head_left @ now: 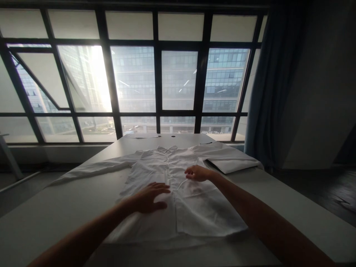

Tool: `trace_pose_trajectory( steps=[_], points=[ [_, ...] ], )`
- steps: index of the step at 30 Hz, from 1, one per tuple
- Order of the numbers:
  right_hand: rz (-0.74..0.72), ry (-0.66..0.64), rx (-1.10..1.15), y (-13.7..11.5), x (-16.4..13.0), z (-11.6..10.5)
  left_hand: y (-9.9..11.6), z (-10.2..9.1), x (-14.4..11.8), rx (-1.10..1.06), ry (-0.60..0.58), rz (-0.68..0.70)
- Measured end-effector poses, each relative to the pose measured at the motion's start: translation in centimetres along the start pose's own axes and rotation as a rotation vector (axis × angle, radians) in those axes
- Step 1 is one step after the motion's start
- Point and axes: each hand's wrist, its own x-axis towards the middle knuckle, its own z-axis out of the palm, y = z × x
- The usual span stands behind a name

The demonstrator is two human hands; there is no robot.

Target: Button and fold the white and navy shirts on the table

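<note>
A white long-sleeved shirt lies spread out on a white table, its collar toward the window and its hem toward me. Its front edges meet along the middle, with wrinkles around them. My left hand is over the lower left front panel, palm down, fingers stretched toward the middle edge. Whether it presses on the cloth I cannot tell. Above the right front panel, my right hand has its fingers loosely bent and slightly apart, with no cloth visibly gripped. One sleeve stretches out to the left; the other reaches right.
The white table runs toward large framed windows. A flat, dark-edged object lies at the right sleeve. Some paper rests at the far end, near round dark holes. A blue curtain hangs at the right.
</note>
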Motion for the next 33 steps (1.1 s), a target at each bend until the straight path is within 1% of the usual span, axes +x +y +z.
trace_pose_trajectory(
  steps=[1,2,3,5,7,8,9,10,12,13,14,15,17,18,19,20,22,23,24,25,28,31,33],
  points=[
    [0.017,0.086,-0.082,0.8,0.7,0.5,1.0,0.4,0.3,-0.007,-0.053,0.053],
    [0.028,0.118,-0.143,1.5,1.3,1.1,1.8,0.9,0.4,-0.014,-0.093,0.093],
    [0.044,0.119,-0.186,2.1,1.7,1.8,2.3,1.3,0.5,-0.02,-0.122,0.119],
    [0.091,0.087,-0.241,3.0,2.0,2.9,2.4,2.0,0.6,-0.023,-0.148,0.14],
    [0.105,0.062,-0.263,3.6,2.1,3.6,1.5,2.0,0.8,-0.031,-0.169,0.169],
    [0.101,0.062,-0.265,3.7,2.1,3.7,0.7,1.7,1.1,-0.038,-0.159,0.173],
    [0.099,0.075,-0.265,3.8,2.2,3.7,-0.3,1.2,1.5,-0.041,-0.121,0.154],
    [0.099,0.097,-0.267,3.9,2.3,3.6,-1.4,0.7,1.9,-0.034,-0.064,0.105],
    [0.121,0.168,-0.275,3.8,2.8,3.5,-4.2,-0.3,2.7,0.023,0.084,-0.095],
    [0.137,0.189,-0.278,3.8,3.1,3.4,-5.6,-0.7,3.0,0.061,0.108,-0.214],
    [0.153,0.184,-0.275,3.7,3.4,3.4,-7.1,-0.9,3.2,0.087,0.087,-0.316],
    [0.166,0.152,-0.266,3.7,3.7,3.3,-8.6,-1.1,3.4,0.103,0.066,-0.382],
    [0.189,0.032,-0.237,3.7,4.4,2.9,-11.1,-1.3,3.6,0.085,0.042,-0.428],
    [0.192,-0.024,-0.225,3.7,4.8,2.5,-12.3,-1.6,3.8,0.049,0.054,-0.422],
    [0.187,-0.053,-0.221,3.6,5.3,2.1,-13.3,-1.8,4.2,0.001,0.085,-0.417],
    [0.176,-0.048,-0.231,3.5,5.9,1.6,-14.2,-2.2,4.6,-0.045,0.142,-0.417],
    [0.148,0.047,-0.267,3.2,7.4,0.7,-15.9,-2.9,5.7,-0.073,0.286,-0.437],
    [0.137,0.112,-0.284,3.0,8.3,0.5,-16.7,-3.2,6.3,-0.039,0.345,-0.454],
    [0.129,0.165,-0.298,2.9,9.3,0.4,-17.5,-3.5,6.7,0.017,0.373,-0.475],
    [0.128,0.193,-0.306,3.0,10.2,0.5,-18.4,-3.6,7.0,0.084,0.366,-0.501],
    [0.185,0.179,-0.318,4.0,12.2,1.4,-21.4,-3.9,6.5,0.225,0.244,-0.659],
    [0.324,0.128,-0.246,5.9,13.1,2.2,-24.6,-4.6,4.7,0.257,0.167,-0.887],
    [0.387,0.094,-0.181,6.9,13.3,2.2,-26.2,-5.2,3.6,0.254,0.131,-0.967]
  ],
)
